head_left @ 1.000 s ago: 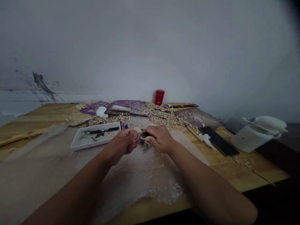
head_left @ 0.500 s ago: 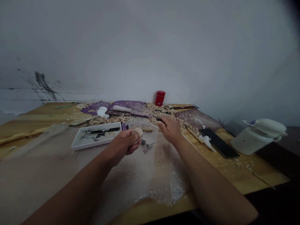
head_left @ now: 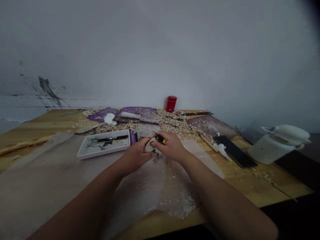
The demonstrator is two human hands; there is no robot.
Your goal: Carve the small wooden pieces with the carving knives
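Note:
My left hand (head_left: 136, 153) is closed around a small, pale, rounded piece of wood (head_left: 149, 147) at the middle of the view. My right hand (head_left: 173, 146) grips a carving knife (head_left: 161, 138) with a black and yellow handle, its thin tip pointing up and left over the wood. The right thumb rests against the wood, so both hands meet there. Fingers cover part of the piece. Just below the hands, small dark metal parts (head_left: 157, 154) lie on clear plastic sheeting (head_left: 150, 186).
Left of my hands is a white tray (head_left: 100, 154) with tools. Wood shavings (head_left: 175, 128) pile along the back, near a red canister (head_left: 171, 104) and purple sheets (head_left: 140, 111). To the right lie a dark phone (head_left: 235, 152) and a white lidded jar (head_left: 268, 148).
My right hand has come left and down with the knife, meeting the wood in my left hand. The left hand has shifted slightly right and turned, palm facing further down.

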